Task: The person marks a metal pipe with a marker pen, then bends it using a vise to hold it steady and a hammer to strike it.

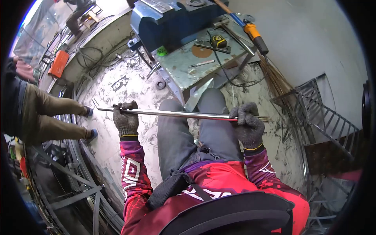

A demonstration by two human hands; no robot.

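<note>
A long shiny metal rod (172,113) lies crosswise above my thighs, with a short bent, forked-looking tip at its left end. Near that bend, my left hand (126,119), in a grey knitted glove, is closed round the rod. My right hand (249,124), gloved the same way, has its fingers wrapped over the rod close to the right end. Beyond the rod stands a metal-topped table (176,70) bearing a yellow and black tape measure (218,41), a brown disc (201,51) and a marker (202,63).
A blue vise (156,27) stands at the table's far side, beside an orange and blue power tool (254,35). Another person's legs (51,105) are at left. An orange box (58,64) and cables lie behind. Metal grating (325,113) leans at right.
</note>
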